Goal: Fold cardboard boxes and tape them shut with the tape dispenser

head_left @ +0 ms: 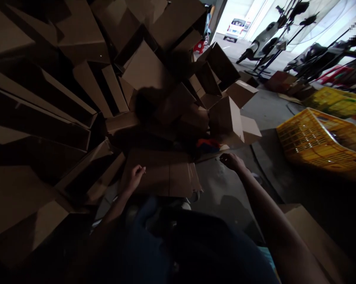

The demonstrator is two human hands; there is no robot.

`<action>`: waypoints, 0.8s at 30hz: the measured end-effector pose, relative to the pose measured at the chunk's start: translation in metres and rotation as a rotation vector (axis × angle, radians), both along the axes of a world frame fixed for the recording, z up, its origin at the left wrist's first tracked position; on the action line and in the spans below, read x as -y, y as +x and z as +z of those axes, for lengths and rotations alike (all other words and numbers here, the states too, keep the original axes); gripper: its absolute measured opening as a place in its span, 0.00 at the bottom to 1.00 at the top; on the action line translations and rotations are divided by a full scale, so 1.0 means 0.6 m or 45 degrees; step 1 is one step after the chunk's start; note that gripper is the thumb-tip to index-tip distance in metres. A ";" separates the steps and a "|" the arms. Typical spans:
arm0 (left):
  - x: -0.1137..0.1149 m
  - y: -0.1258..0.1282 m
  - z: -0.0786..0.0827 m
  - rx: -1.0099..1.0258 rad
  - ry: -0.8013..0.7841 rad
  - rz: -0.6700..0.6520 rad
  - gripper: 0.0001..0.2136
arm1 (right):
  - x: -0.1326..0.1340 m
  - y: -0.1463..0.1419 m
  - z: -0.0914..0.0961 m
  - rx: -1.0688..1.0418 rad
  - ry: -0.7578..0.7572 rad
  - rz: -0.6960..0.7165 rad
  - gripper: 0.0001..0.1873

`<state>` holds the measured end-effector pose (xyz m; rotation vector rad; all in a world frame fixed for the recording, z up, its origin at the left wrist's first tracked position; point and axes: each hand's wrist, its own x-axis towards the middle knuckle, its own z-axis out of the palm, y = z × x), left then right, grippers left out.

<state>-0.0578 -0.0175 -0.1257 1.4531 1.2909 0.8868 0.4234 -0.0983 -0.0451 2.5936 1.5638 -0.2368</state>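
A flattened cardboard box [154, 173] lies low in front of my body, its layered edges showing at the right. My left hand [135, 176] is over its left part, fingers curled in with nothing visible in them. To the right, my right hand [231, 161] is held above the grey floor with its fingers drawn together. Its fingertips are close to a thin cardboard edge [209, 157]; the dim light hides whether they grip anything. A red and blue item [207, 145] lies just beyond that edge.
Open and folded cardboard boxes [148, 67] pile up ahead and to the left. An open box [228, 118] stands beyond my right hand. Yellow plastic crates [314, 138] sit at the right. Scooters [266, 39] and a white van [236, 28] are by the bright doorway.
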 end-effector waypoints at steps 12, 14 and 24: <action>0.048 0.140 -0.090 -1.028 0.360 -0.961 0.49 | -0.125 0.025 -0.038 0.129 0.045 -0.034 0.35; 0.076 0.156 -0.112 -1.298 0.381 -1.057 0.59 | -0.136 0.035 -0.056 0.114 0.027 -0.015 0.32; 0.087 0.170 -0.133 -1.601 0.486 -0.947 0.31 | -0.128 0.045 -0.145 -0.047 0.048 0.062 0.36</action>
